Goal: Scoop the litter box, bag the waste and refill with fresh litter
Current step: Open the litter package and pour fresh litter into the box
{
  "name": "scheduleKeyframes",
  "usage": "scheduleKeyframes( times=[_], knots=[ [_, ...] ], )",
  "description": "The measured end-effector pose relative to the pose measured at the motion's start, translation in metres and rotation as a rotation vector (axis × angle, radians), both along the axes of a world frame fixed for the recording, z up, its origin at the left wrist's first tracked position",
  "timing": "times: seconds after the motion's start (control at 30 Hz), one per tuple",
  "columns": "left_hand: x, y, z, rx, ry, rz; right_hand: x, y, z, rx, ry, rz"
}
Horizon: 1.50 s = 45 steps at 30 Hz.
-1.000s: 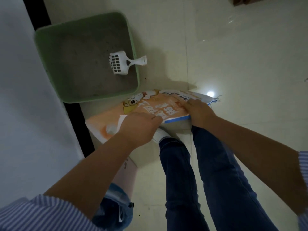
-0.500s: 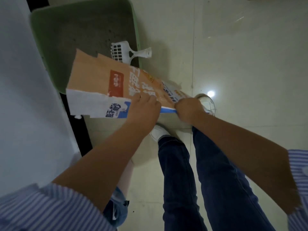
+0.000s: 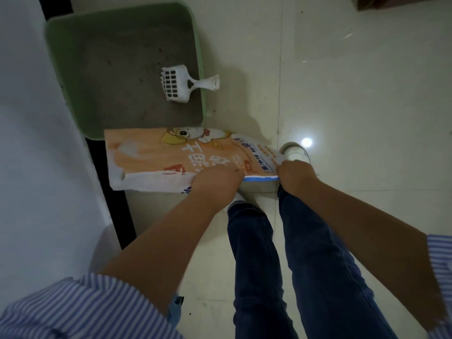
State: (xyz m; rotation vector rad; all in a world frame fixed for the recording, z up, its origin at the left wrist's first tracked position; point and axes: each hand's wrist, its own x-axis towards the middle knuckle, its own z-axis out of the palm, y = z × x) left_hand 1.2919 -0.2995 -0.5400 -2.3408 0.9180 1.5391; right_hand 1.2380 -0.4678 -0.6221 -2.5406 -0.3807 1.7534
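A green litter box (image 3: 198,47) with grey litter sits on the floor by the wall. A white slotted scoop (image 3: 176,85) lies in its right side, handle over the rim. Just below the box, an orange and white litter bag (image 3: 156,155) is held flat and roughly level. My left hand (image 3: 215,182) grips the bag's near edge at the middle. My right hand (image 3: 293,177) grips its right end.
A white wall with a black baseboard (image 3: 115,211) runs down the left. Pale tiled floor (image 3: 354,106) spreads to the right. My legs in blue jeans (image 3: 254,253) and a white shoe (image 3: 294,152) stand below the bag. A dark wooden object (image 3: 401,2) sits at top right.
Half a second ago the bag's left end was tipped up over the litter box. Now it has come back down and lies roughly level below the box, with both hands holding on.
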Motion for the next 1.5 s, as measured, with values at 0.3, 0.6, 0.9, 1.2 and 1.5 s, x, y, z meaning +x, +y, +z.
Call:
scheduleKeyframes(
  times=[0.3,0.6,0.9,1.2,1.5],
  knots=[
    [0.012,0.009,0.100,-0.112,-0.080,-0.050,-0.006,-0.023,0.102,0.009,-0.028,-0.002],
    [0.053,0.051,0.171,-0.067,-0.284,-0.016,0.053,-0.005,0.195,0.057,-0.132,0.195],
    [0.079,0.074,0.195,-0.008,-0.471,0.089,0.076,0.020,0.249,0.046,-0.193,0.019],
    [0.092,0.089,0.191,0.000,-0.534,0.103,0.093,0.038,0.271,0.061,-0.175,-0.117],
    [0.109,0.087,0.190,0.097,-0.559,0.211,0.106,0.056,0.278,0.072,-0.140,-0.085]
  ],
)
